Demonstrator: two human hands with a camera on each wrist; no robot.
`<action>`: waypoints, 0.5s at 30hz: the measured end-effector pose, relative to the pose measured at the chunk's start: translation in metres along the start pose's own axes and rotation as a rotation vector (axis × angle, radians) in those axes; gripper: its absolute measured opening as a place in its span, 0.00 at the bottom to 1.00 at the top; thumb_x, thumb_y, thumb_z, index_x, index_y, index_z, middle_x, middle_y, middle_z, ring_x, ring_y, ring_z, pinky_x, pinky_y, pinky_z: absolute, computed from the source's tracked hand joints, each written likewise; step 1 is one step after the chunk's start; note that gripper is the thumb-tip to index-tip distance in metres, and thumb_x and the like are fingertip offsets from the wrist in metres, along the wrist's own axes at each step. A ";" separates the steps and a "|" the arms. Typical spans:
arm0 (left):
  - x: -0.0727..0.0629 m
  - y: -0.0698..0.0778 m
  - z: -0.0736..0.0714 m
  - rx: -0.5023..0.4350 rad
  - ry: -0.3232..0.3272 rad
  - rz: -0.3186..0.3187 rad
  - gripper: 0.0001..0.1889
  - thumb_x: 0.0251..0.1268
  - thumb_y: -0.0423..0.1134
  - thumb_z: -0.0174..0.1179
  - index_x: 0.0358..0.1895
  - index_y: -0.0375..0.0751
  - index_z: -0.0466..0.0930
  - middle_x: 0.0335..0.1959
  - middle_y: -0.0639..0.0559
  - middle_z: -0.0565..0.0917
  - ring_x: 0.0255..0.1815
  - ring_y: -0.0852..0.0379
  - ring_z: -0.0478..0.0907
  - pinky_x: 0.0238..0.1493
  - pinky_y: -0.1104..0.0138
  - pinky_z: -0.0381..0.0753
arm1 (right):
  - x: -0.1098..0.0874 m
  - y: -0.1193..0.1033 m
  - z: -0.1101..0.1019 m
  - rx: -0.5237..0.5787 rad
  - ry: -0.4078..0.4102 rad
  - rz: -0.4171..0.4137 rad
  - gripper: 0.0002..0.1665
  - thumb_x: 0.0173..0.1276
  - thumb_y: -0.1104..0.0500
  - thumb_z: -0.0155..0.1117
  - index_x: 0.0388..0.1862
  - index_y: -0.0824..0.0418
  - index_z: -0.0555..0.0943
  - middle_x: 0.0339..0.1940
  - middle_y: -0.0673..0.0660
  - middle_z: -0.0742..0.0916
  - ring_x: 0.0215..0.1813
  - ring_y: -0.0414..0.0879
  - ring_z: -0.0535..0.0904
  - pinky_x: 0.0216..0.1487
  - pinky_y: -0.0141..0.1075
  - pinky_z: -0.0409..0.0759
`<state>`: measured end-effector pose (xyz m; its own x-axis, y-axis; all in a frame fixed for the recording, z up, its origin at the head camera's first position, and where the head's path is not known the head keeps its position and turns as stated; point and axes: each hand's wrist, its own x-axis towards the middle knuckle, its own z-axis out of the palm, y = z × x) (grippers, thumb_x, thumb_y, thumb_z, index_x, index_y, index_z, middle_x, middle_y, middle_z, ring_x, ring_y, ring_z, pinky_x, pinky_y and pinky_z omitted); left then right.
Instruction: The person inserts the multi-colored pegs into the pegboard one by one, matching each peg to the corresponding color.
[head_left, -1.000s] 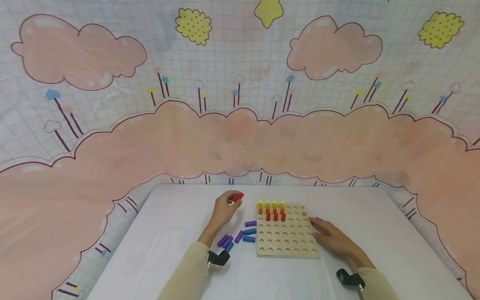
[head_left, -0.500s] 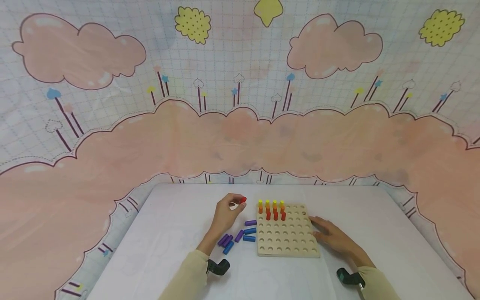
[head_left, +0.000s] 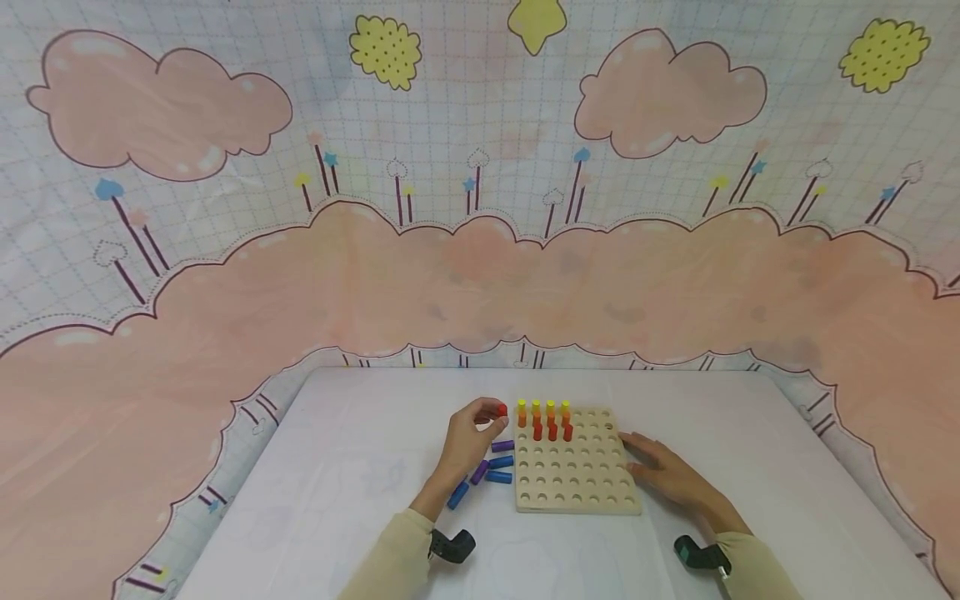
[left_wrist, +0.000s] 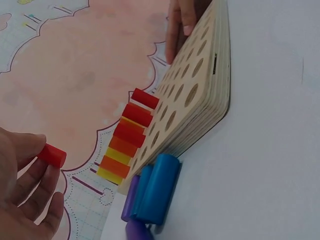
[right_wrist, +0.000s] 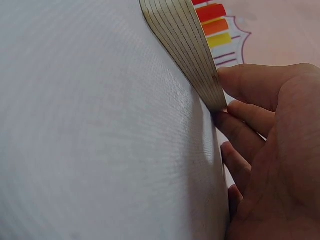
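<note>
My left hand (head_left: 467,437) pinches a red peg (head_left: 502,410) between thumb and fingers, just off the left edge of a wooden pegboard (head_left: 577,481). The left wrist view shows this red peg (left_wrist: 52,156) held clear of the board. Several yellow pegs (head_left: 551,406) stand in the board's back row, with orange pegs (head_left: 522,421) in front of them. Three red pegs (head_left: 552,432) form the row nearest me. My right hand (head_left: 675,479) touches the board's right edge with extended fingers; in the right wrist view, its thumb and fingertips (right_wrist: 235,82) meet the side.
Blue pegs (head_left: 499,477) and purple pegs (head_left: 480,472) lie loose on the white table (head_left: 352,467), left of the board. My left forearm covers part of that area. A patterned cloth (head_left: 525,283) hangs behind the table.
My left hand has moved right and toward me with the red peg, closer to the board, and the peg has turned from slanted to more upright. My right hand stays at the board's edge.
</note>
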<state>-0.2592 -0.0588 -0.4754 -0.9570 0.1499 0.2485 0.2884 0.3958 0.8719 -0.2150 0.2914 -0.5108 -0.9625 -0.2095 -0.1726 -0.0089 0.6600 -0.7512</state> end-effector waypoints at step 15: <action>0.002 -0.009 0.025 0.017 -0.068 -0.062 0.11 0.66 0.39 0.64 0.49 0.43 0.83 0.42 0.52 0.87 0.47 0.55 0.82 0.58 0.56 0.80 | 0.001 0.004 0.000 -0.008 0.002 -0.011 0.37 0.71 0.45 0.59 0.76 0.55 0.63 0.79 0.69 0.58 0.78 0.72 0.46 0.71 0.70 0.45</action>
<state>-0.2633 -0.0396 -0.4932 -0.9687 0.1858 0.1647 0.2300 0.4216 0.8771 -0.2157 0.2937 -0.5136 -0.9629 -0.2155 -0.1627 -0.0219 0.6631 -0.7482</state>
